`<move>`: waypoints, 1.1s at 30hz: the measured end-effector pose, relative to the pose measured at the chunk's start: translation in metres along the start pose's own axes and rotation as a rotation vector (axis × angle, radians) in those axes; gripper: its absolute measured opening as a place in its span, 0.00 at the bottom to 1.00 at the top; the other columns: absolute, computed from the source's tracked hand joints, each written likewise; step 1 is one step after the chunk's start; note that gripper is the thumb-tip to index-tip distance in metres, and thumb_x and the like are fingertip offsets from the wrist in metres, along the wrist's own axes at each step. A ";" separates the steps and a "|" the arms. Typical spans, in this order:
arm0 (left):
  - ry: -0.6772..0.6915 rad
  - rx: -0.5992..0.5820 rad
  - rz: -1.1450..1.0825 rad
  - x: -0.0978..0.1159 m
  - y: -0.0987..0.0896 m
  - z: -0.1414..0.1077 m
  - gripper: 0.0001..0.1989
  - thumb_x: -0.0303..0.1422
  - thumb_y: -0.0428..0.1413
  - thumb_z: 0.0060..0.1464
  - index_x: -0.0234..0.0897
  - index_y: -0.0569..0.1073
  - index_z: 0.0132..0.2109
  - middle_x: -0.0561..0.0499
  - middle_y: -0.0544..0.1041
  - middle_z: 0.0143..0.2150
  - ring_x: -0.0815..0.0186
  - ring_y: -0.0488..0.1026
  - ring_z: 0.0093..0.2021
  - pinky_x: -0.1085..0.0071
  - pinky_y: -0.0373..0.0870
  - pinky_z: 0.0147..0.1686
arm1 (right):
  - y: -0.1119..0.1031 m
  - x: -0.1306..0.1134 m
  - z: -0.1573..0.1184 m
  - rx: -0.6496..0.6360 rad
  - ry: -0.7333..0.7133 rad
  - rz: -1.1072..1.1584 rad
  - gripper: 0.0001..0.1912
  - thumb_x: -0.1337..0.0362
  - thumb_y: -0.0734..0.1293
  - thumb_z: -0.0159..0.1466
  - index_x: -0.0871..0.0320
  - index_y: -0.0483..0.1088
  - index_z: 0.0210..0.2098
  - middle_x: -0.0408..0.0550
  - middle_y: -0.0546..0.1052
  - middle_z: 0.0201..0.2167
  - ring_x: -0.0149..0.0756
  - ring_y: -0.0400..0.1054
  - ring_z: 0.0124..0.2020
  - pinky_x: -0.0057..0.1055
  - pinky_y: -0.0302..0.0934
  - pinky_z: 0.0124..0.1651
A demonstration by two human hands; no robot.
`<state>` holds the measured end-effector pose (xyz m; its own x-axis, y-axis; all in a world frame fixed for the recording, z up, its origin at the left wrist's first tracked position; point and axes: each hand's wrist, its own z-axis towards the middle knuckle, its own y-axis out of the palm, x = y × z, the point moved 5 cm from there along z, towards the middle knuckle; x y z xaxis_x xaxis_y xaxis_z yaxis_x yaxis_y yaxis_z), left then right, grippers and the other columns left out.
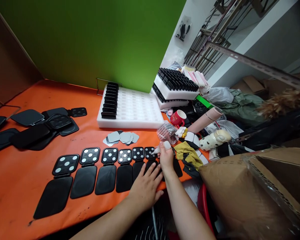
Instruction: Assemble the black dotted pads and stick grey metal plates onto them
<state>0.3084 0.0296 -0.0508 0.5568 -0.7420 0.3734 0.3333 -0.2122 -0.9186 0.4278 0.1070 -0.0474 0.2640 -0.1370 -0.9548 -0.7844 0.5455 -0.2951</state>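
Note:
Several black hinged cases lie unfolded in a row on the orange table, their upper halves, such as this dotted panel (65,164), bearing white spots. My left hand (146,186) rests with fingers spread over the lower flaps of the cases toward the right of the row. In my right hand (166,156) is a small white bottle (167,145), its nozzle pointing left at the dotted panel (149,153) near the row's right end. Behind the row lies a loose pile of grey-silver plates (126,137).
A white foam tray (135,124) holds a column of black pieces. More black cases (30,135) are heaped at the left. To the right are stacked foam trays (176,95), a red mug (178,118), a yellow cloth (188,154) and a cardboard box (230,186).

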 end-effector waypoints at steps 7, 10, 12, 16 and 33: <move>0.002 -0.004 -0.025 0.000 -0.003 0.000 0.29 0.49 0.43 0.55 0.44 0.55 0.61 0.50 0.55 0.65 0.55 0.48 0.64 0.49 0.42 0.60 | 0.001 -0.002 0.008 0.008 -0.002 -0.015 0.21 0.47 0.61 0.57 0.60 0.69 0.29 0.47 0.75 0.23 0.30 0.62 0.16 0.26 0.57 0.19; -0.001 -0.010 -0.039 0.000 -0.002 0.000 0.30 0.49 0.43 0.55 0.44 0.54 0.62 0.50 0.55 0.65 0.55 0.47 0.64 0.49 0.42 0.60 | 0.010 -0.002 0.013 0.005 0.008 0.008 0.21 0.46 0.61 0.57 0.60 0.69 0.30 0.47 0.75 0.23 0.31 0.62 0.16 0.26 0.57 0.19; -0.004 -0.014 -0.053 -0.001 -0.001 -0.001 0.30 0.49 0.42 0.54 0.44 0.53 0.62 0.50 0.55 0.65 0.55 0.46 0.65 0.49 0.42 0.60 | 0.014 -0.001 0.016 0.006 0.011 0.017 0.21 0.46 0.63 0.55 0.61 0.69 0.27 0.47 0.75 0.22 0.30 0.62 0.17 0.26 0.58 0.19; -0.010 -0.021 -0.091 -0.002 0.000 -0.001 0.31 0.50 0.42 0.54 0.45 0.51 0.62 0.50 0.53 0.66 0.55 0.46 0.65 0.47 0.41 0.60 | 0.014 0.004 0.022 0.019 0.043 0.060 0.21 0.47 0.63 0.54 0.61 0.69 0.30 0.47 0.74 0.22 0.29 0.61 0.15 0.25 0.55 0.16; -0.086 0.027 0.004 -0.037 -0.032 -0.073 0.22 0.41 0.40 0.60 0.44 0.58 0.59 0.52 0.61 0.62 0.57 0.57 0.61 0.50 0.48 0.58 | 0.051 -0.019 -0.020 -0.198 -0.003 0.023 0.20 0.48 0.64 0.56 0.61 0.70 0.25 0.49 0.76 0.23 0.29 0.62 0.17 0.26 0.58 0.20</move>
<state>0.2214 0.0176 -0.0444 0.6212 -0.6850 0.3806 0.3508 -0.1912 -0.9167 0.3722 0.1211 -0.0453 0.2459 -0.1232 -0.9614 -0.8855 0.3748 -0.2746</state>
